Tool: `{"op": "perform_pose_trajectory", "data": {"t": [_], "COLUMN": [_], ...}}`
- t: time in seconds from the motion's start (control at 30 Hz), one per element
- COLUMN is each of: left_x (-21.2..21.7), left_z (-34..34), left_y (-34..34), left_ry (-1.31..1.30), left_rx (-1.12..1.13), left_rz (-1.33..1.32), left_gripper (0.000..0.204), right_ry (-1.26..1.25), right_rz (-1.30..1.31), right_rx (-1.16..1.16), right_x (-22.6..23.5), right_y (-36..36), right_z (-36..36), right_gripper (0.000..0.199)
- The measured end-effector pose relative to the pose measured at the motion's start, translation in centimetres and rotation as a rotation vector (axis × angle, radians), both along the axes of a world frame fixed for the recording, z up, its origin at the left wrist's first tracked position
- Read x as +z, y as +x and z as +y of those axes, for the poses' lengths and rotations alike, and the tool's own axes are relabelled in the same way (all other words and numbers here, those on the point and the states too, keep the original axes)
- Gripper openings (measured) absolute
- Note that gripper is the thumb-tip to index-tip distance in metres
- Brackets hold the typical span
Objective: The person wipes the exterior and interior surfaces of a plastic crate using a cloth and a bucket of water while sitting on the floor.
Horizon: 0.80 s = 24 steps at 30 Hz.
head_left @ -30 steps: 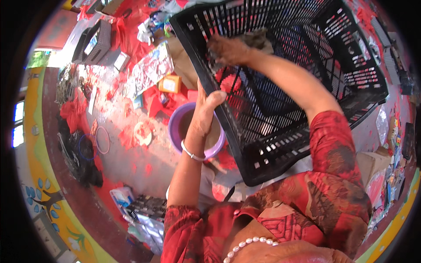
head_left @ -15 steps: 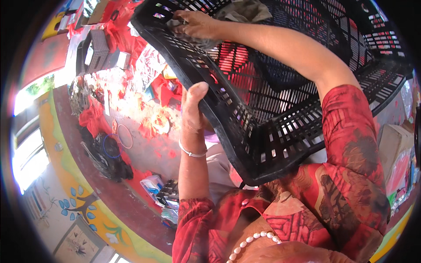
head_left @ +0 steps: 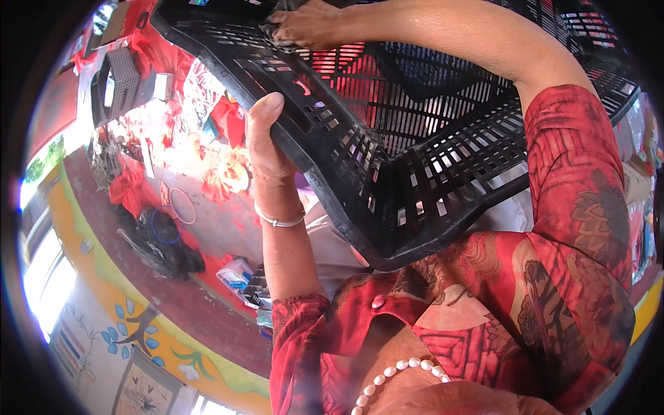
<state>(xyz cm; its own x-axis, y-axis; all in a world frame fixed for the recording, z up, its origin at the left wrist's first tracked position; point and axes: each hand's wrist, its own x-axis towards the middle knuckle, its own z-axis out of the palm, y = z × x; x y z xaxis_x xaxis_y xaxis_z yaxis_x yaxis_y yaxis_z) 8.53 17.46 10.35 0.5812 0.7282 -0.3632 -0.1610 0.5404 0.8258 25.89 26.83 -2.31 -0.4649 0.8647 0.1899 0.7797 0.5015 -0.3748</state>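
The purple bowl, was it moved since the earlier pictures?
Cannot tell. The black crate, gripped by the left hand, now covers where the bowl showed one second ago, and the camera itself shifted against the red-littered floor.

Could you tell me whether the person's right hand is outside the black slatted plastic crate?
No, the right hand reaches inside the black slatted plastic crate, pressing a grey cloth against its inner wall.

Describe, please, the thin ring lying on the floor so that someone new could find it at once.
Start from the big black slatted crate that the left hand grips by its rim. Look left of that wrist, past its silver bangle, to the grey floor. There lies a thin pale ring, bare and empty, unlike the red scraps around it.
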Motion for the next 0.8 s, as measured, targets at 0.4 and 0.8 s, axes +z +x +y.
{"op": "perform_pose_trajectory", "data": {"t": [0.4, 0.8], "left_x": [-0.1, -1.0], "left_z": [0.3, 0.5], "left_y": [-0.4, -0.6], "left_ry": [0.018, 0.007], "left_rx": [0.065, -0.006], "left_rz": [0.02, -0.124], "left_gripper": [0.042, 0.035], "right_ry": [-0.324, 0.023], "right_rz": [-0.473, -0.197], "right_rx": [0.819, 0.676], "right_x": [4.9, 1.7], "right_y": [-1.2, 0.2], "right_z": [-15.0, -13.5], "right_gripper": [0.029, 0.022]}}
